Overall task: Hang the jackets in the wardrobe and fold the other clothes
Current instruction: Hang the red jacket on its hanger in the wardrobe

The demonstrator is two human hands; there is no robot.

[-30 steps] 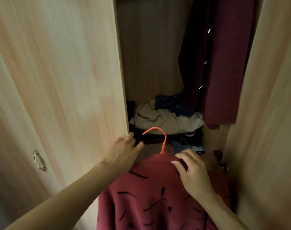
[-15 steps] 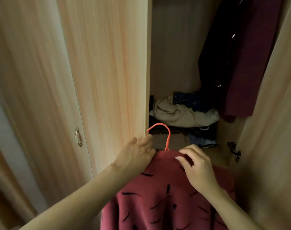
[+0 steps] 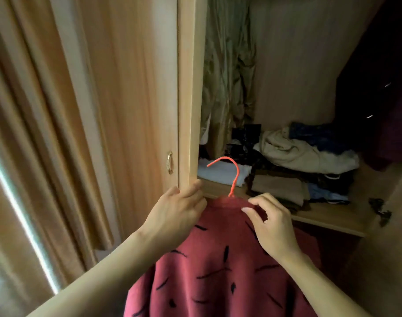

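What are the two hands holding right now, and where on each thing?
The left hand grips the edge of the wardrobe door near its bottom. The right hand pinches the collar of the red jacket, beside the orange hanger.

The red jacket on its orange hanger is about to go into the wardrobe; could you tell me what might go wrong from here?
The right hand only pinches the red jacket at the collar, so it might slip off the orange hanger. The left hand grips the door edge, where fingers could get caught. The hook could snag the loose clothes pile on the shelf.
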